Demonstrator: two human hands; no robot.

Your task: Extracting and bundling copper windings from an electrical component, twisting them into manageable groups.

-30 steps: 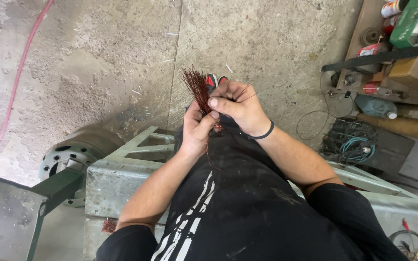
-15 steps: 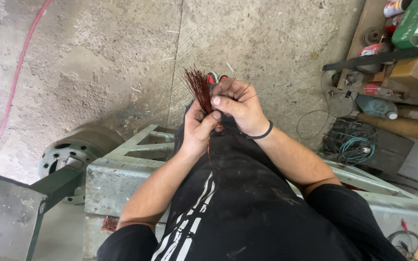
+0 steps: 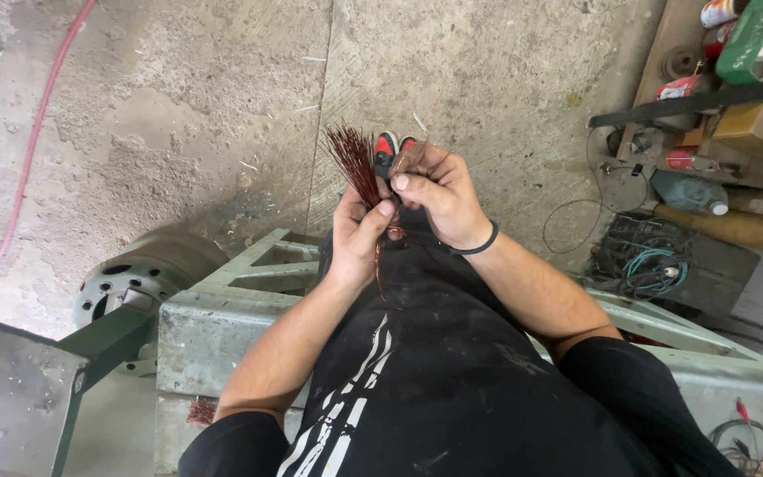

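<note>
1. Head view, hands first: left hand [image 3: 362, 231] raised in front of the chest, forearm running down toward 7 o'clock, fingers curled and thumb pressed in, clamped around the base of a bundle of reddish copper wire strands [image 3: 352, 161].
2. Bundle right at frame centre, just above the left fist, strands fanning out toward 11 o'clock over the concrete floor [image 3: 178, 115].
3. Right hand [image 3: 439, 194] just at 3 o'clock of the left one, touching it, wrist carrying a dark band [image 3: 479, 246], forearm angling down toward 5 o'clock. Fingers bent and pinching a few thin loose strands near the top of the bundle, so gripping wire too, not relaxed.
4. Red-and-black shoe tips [image 3: 395, 144] peeking out just past the fingers at 12 o'clock.
5. Below the hands: black shirt with white stripes, and a grey-green metal frame [image 3: 222, 309] spreading toward 8 o'clock, with a round metal hub [image 3: 125, 278] beside it at 9 o'clock.
6. Pink hose [image 3: 33, 150] along the floor at 10 o'clock; cluttered pile of tools, cans and coiled cable [image 3: 655, 265] over at 2 to 3 o'clock.
7. Versus half a second back: pretty much the same pose, both hands still locked on the wire, bundle in the same spot, only tiny finger shuffling on the right hand.
</note>
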